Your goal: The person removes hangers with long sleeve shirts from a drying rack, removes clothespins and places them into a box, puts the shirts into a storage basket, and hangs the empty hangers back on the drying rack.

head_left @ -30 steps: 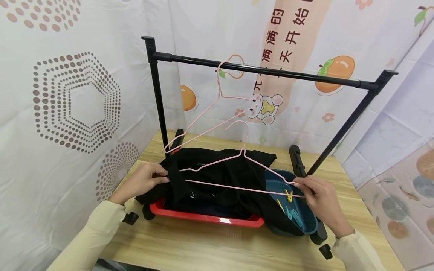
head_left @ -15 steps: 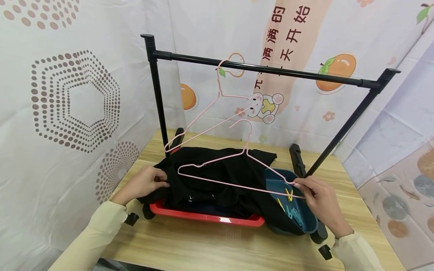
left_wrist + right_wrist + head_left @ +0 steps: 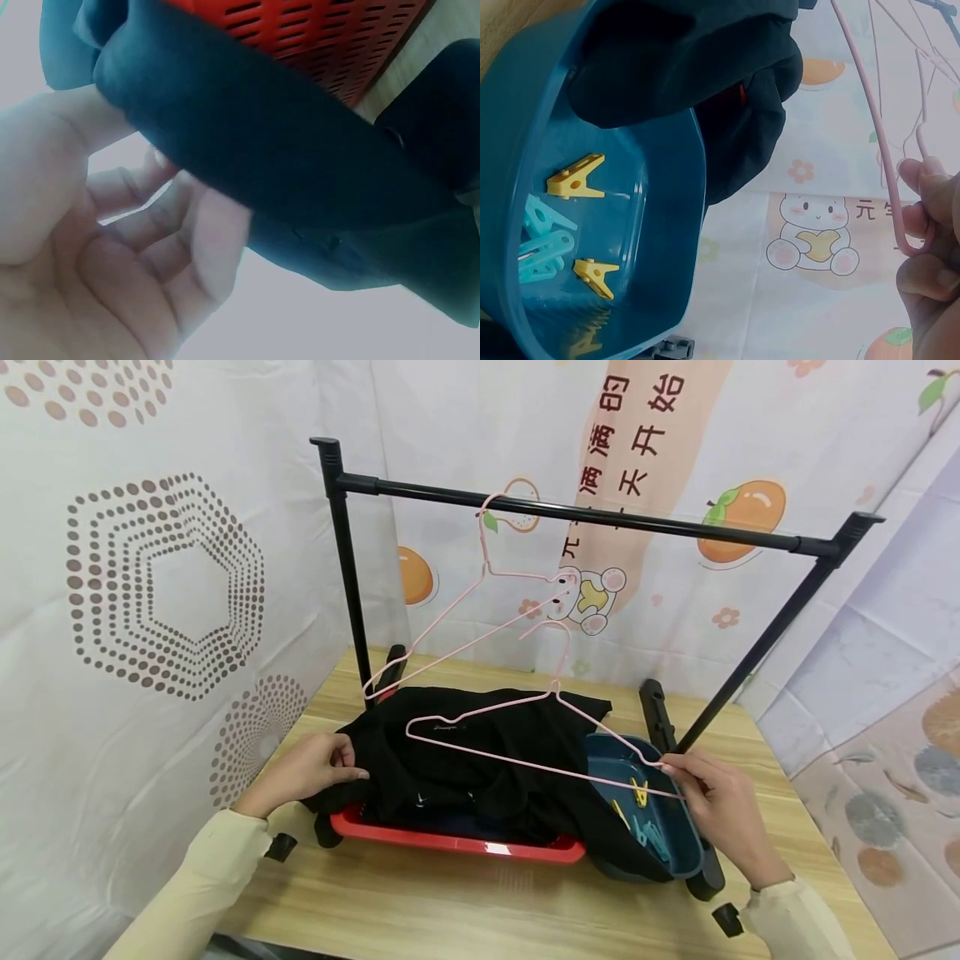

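Observation:
A black shirt (image 3: 465, 752) with small white marks lies bunched over a red basket (image 3: 450, 842) and hangs partly into a blue basin (image 3: 637, 752). My left hand (image 3: 311, 768) pinches the shirt's left edge; in the left wrist view, the dark cloth (image 3: 255, 127) passes between its thumb and curled fingers. My right hand (image 3: 716, 802) grips the right corner of a pink hanger (image 3: 517, 761), which is held slanted above the shirt. Its left end is bare, and its hook points up. The right wrist view has the hanger's corner (image 3: 885, 150) between thumb and fingers.
A black rack's rail (image 3: 637, 516) spans the back, with another pink hanger (image 3: 438, 618) hooked on it. Yellow clothespins (image 3: 577, 178) and teal clothespins (image 3: 547, 251) lie in the basin. The wooden table (image 3: 450, 902) stands between patterned curtains.
The pink hanger in my right hand has shifted right. Its left end, earlier covered by the black cloth, has come out. My left hand has drawn slightly left.

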{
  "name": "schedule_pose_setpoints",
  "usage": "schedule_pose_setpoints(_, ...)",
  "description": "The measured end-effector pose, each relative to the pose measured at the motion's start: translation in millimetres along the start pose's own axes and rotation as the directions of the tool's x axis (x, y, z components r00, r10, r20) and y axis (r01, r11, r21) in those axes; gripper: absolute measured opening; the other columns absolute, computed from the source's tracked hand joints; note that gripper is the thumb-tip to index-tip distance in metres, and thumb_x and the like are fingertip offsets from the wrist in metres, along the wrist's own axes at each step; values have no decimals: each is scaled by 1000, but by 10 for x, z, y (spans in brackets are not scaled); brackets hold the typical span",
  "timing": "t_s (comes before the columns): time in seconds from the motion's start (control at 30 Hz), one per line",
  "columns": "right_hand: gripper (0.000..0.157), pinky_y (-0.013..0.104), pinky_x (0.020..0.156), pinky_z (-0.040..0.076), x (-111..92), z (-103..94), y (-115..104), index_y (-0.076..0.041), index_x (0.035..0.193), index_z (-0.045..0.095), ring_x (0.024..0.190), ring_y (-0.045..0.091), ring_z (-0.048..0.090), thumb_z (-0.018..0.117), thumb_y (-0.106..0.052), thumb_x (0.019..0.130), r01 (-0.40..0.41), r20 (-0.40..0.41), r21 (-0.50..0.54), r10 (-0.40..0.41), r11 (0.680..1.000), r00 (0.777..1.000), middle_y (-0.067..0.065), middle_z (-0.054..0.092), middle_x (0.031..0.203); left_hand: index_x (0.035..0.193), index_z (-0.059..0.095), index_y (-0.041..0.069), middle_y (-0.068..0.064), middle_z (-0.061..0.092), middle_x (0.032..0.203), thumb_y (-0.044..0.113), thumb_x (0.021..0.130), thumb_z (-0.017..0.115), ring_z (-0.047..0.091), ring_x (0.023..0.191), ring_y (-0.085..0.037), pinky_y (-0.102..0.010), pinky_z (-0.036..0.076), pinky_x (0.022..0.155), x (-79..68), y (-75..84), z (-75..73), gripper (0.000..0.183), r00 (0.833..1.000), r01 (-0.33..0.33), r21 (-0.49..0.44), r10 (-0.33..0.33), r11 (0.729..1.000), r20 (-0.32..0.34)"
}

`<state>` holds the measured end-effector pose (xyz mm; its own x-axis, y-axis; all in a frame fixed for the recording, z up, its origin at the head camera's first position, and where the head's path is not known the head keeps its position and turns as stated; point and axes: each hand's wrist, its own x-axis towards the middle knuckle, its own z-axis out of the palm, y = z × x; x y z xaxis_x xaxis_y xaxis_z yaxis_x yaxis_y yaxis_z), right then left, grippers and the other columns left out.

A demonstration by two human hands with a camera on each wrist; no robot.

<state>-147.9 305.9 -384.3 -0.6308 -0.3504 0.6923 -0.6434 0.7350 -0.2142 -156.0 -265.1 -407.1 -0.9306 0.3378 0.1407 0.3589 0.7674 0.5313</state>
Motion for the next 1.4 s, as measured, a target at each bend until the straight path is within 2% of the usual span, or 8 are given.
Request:
schedule_pose_setpoints(0.23, 29, 14, 56, 37, -13, -63, 49, -6, 97, 78, 60, 6, 49, 78, 18, 79, -17, 6, -7, 17, 1000, 1000, -2, 70, 82, 86, 62, 9, 0, 58, 66, 20, 93, 79, 57, 52, -16, -32, 50, 49, -29, 18, -59, 22, 987, 131, -123, -118, 984, 106)
schedule_pose_setpoints(0.37, 32, 13, 56, 34, -10, -114, 76, -6, 97, 78, 60, 5, 47, 78, 19, 77, -5, -4, -5, 5, 1000, 1000, -3, 70, 82, 96, 62, 4, -3, 60, 70, 18, 93, 78, 59, 54, -19, -35, 52, 52, -37, 21, -61, 22, 977, 190, -164, -170, 968, 128)
schedule_pose_setpoints(0.53, 36, 13, 56, 32, 23, -195, 103, -6, 98, 78, 60, 3, 43, 78, 21, 75, 16, -26, -2, -16, 1000, 1000, -2, 69, 82, 103, 61, 1, -6, 61, 72, 21, 93, 79, 61, 56, -20, -37, 54, 54, -42, 5, -79, 29, 963, 252, -172, -230, 952, 137)
schedule_pose_setpoints(0.67, 37, 13, 53, 30, 45, -268, 123, -5, 100, 78, 57, 2, 38, 78, 22, 74, 15, -39, -10, -15, 1000, 999, -2, 68, 81, 97, 63, 1, -6, 62, 70, 25, 94, 78, 61, 55, -20, -41, 55, 55, -46, -8, -98, 28, 958, 267, -164, -242, 950, 156)
schedule_pose_setpoints(0.87, 38, 13, 56, 30, 55, -367, 174, -3, 100, 78, 62, -1, 38, 78, 23, 72, 20, -72, -29, -22, 999, 997, 1, 68, 80, 85, 68, 6, -4, 61, 67, 26, 96, 75, 61, 53, -20, -43, 55, 55, -47, -14, -92, 24, 954, 260, -158, -228, 953, 194)
schedule_pose_setpoints(1.1, 33, 13, 52, 27, 68, -457, 207, -3, 98, 79, 58, -5, 34, 80, 20, 74, 0, -105, -79, -8, 997, 994, -2, 64, 75, 83, 65, 7, -4, 60, 66, 26, 97, 74, 60, 52, -20, -40, 53, 52, -48, -24, -69, 25, 959, 247, -152, -218, 957, 182)
schedule_pose_setpoints(1.4, 23, 16, 50, 26, 102, -576, 219, -1, 98, 79, 56, -6, 30, 79, 13, 80, -16, -118, -128, 0, 992, 993, -3, 59, 70, 84, 61, 6, -4, 58, 63, 25, 97, 73, 58, 50, -19, -47, 54, 54, -37, -53, -45, 26, 957, 248, -183, -212, 951, 196)
